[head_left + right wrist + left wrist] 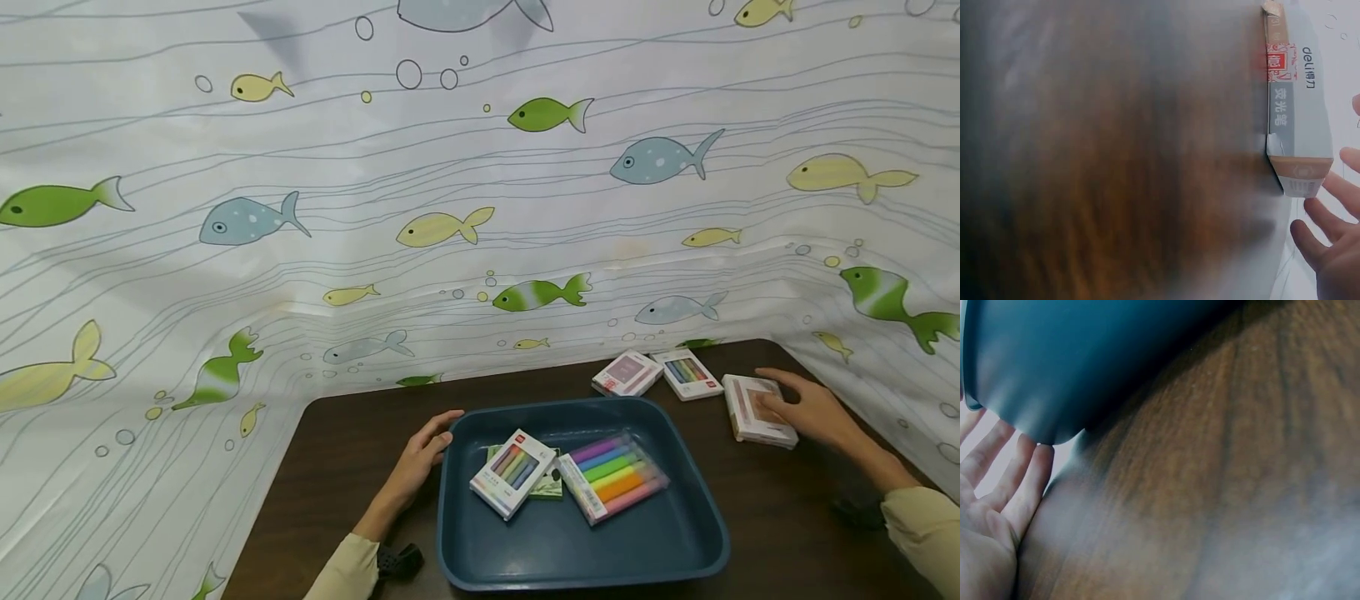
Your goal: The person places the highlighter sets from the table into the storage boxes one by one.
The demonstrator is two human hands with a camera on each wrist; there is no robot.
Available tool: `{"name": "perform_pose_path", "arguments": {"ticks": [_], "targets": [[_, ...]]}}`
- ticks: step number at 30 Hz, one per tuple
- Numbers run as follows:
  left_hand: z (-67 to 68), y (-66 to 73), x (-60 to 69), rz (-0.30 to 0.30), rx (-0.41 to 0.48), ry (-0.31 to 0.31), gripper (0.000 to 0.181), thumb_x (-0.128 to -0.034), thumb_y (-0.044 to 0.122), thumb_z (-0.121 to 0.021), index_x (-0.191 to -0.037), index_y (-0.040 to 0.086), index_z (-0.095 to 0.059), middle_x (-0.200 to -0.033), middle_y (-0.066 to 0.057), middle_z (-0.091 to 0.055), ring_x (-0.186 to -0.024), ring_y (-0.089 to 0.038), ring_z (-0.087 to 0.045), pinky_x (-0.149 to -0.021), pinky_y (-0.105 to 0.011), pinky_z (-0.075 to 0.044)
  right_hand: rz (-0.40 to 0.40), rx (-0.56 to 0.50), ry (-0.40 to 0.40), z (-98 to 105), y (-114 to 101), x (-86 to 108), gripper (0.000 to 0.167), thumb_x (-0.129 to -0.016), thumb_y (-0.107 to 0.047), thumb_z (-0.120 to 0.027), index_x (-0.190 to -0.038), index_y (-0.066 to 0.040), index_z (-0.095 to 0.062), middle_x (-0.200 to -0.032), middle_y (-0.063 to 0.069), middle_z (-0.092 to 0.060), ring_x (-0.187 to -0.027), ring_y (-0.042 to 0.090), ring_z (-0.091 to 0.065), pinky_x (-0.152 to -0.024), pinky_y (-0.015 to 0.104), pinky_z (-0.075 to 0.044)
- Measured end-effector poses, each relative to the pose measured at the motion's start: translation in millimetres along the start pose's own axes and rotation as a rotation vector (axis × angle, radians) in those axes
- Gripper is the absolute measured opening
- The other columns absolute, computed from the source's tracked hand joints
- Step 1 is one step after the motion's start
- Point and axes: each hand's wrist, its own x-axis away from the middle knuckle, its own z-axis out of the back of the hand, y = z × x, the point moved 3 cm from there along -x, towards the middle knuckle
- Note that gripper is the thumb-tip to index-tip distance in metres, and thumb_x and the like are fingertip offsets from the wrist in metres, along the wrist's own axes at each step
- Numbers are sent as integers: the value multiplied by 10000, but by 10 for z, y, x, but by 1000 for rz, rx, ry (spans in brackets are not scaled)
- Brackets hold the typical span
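Observation:
My left hand rests against the left far corner of a dark blue tray. Its fingers lie fairly straight along the tray's outer wall in the left wrist view. At the right, my right hand is over a white and brown highlighter box, the thumb above its top face. The right wrist view shows the spread fingers next to the end of that box; no grip around it is visible. Inside the tray lie a white marker box, a green packet partly under it, and a clear pack of coloured highlighters.
Behind the tray are a white and pink box and a white box with coloured markers pictured. All stand on a dark wooden table. A white fish-patterned sheet hangs around its back and sides.

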Motion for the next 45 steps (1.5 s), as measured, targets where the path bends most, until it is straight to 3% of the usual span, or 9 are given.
{"name": "perform_pose_path", "arguments": {"ticks": [10, 22, 32, 45], "targets": [[7, 36, 3, 2, -1, 2, 434, -1116, 263, -444, -1528, 129, -462, -1523, -134, -447, -1302, -373, -503, -993, -504, -477, -96, 3, -66, 4, 125, 2, 790, -1025, -479, -577, -1494, 115, -353, -1405, 492, -323, -1234, 680, -325, -890, 771, -311], [6, 4, 37, 29, 2, 16, 434, -1113, 254, -453, -1524, 115, -463, -1529, -145, -429, -1284, -385, -507, -978, -473, -487, -70, -73, -168, -79, 211, 81, 862, -1002, -444, -632, -1576, 54, -224, -1463, 477, -251, -1259, 680, -292, -887, 772, -320], [-3, 27, 9, 19, -4, 21, 432, -1109, 290, -461, -1516, 149, -482, -1491, -118, -477, -1257, -340, -538, -946, -443, -512, -80, -81, -155, -54, 210, 124, 896, -988, -432, -662, -1582, 52, -197, -1457, 491, -237, -1257, 690, -277, -888, 780, -309], [-4, 28, 16, 14, 0, 21, 424, -1110, 264, -458, -1516, 147, -480, -1499, -132, -470, -1264, -353, -534, -945, -432, -515, -86, -106, -110, -40, 166, 162, 986, -948, -401, -727, -1581, 76, -141, -1505, 465, -164, -1334, 690, -153, -945, 820, -205]]}}
